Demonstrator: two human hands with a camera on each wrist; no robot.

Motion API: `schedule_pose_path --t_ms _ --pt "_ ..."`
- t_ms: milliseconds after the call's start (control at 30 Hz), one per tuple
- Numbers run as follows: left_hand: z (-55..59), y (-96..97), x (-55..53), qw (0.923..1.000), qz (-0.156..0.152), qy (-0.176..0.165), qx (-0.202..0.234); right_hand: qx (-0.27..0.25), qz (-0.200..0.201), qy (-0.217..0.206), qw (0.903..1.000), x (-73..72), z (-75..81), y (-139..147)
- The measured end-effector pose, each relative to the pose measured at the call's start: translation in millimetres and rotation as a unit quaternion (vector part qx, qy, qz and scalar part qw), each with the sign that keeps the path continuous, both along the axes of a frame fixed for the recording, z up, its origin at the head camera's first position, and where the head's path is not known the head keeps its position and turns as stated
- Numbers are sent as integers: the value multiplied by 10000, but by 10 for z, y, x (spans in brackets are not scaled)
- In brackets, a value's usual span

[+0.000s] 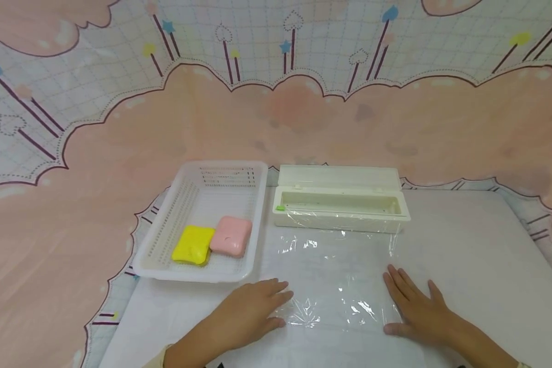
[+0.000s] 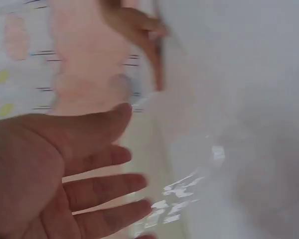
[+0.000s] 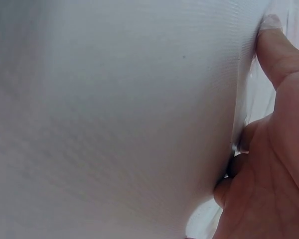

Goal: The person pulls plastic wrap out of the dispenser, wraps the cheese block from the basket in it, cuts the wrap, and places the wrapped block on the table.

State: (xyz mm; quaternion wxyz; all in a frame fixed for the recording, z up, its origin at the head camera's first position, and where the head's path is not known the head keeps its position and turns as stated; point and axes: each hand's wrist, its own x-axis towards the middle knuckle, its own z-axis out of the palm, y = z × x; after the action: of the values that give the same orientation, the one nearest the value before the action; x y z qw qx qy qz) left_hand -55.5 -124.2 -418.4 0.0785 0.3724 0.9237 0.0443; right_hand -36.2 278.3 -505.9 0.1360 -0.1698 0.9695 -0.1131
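A sheet of clear plastic wrap (image 1: pixel 333 278) stretches from the front of a long white dispenser box (image 1: pixel 340 222) down over the white tabletop. The box lid stands raised, and a small green piece (image 1: pixel 280 208) sits at its left front corner. Over the wrap's left edge is my left hand (image 1: pixel 255 306), its fingers straight and spread. In the left wrist view, the left fingers (image 2: pixel 107 191) are extended and hold nothing. My right hand (image 1: pixel 418 312) rests palm down with straight fingers at the wrap's right edge. The right wrist view shows its thumb (image 3: pixel 279 55) beside the white surface.
Left of the box stands a white plastic basket (image 1: pixel 164 273) with perforated sides. Inside lie a yellow soap-like block (image 1: pixel 193 245) and a pink one (image 1: pixel 231 236). A cloud-patterned cloth (image 1: pixel 276 122) hangs behind and beside the white table (image 1: pixel 478 245).
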Motion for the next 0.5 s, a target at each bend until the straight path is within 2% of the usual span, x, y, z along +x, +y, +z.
schedule_pose_path --t_ms 33,100,200,267,367,433,500 --pt "132 -35 -37 9993 50 -222 298 -9 -5 26 10000 5 -2 7" --pt "375 -125 -180 9949 247 -524 831 -10 -4 81 10000 14 -6 20" --pt "664 -294 -544 9856 608 -806 1356 -32 -6 144 9999 22 -11 33" --pt "773 -432 -850 9810 818 -996 1449 -57 -10 135 9999 27 -11 37" --pt "829 -634 -1306 9746 1087 -1384 1388 -120 -30 74 9999 26 -7 37" --pt "779 -756 -1583 9723 1194 -1565 1259 -158 -36 56 9999 23 -2 34" --pt "679 -847 -1809 9699 1309 -1724 1113 -166 -41 24 9998 17 1 25"
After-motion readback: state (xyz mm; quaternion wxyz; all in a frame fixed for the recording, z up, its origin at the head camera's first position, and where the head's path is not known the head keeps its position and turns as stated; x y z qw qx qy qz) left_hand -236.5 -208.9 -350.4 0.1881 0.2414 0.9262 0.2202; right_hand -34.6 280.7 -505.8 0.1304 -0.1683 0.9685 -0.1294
